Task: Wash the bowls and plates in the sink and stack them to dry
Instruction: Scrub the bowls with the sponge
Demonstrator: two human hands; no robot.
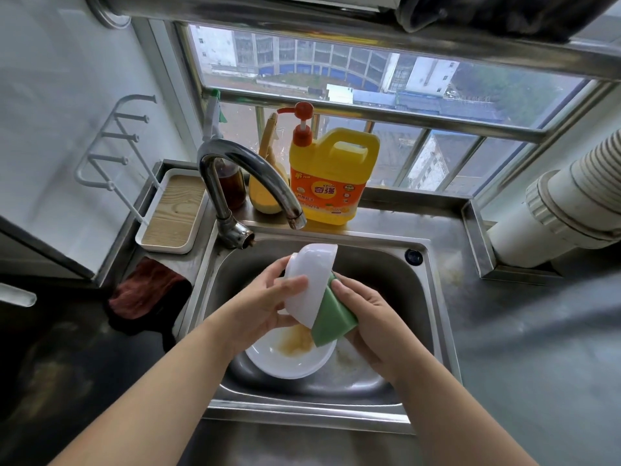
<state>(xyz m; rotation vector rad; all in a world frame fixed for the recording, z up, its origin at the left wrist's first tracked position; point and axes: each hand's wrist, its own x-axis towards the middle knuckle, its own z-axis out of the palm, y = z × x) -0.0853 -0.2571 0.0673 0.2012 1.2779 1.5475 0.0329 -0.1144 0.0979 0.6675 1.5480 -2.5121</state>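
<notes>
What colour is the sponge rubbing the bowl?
Green. The sponge shows best in the head view, held in the right hand against the white bowl.

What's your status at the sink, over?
Left hand grips white bowl; right hand presses green sponge on it. Dirty bowl waits below. Nothing blocking.

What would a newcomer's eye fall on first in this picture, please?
The yellow jug behind the sink, beside the tap. Then, over the basin, the left hand holds a white bowl while the right hand presses a green sponge to it. A dirty bowl lies below.
</notes>
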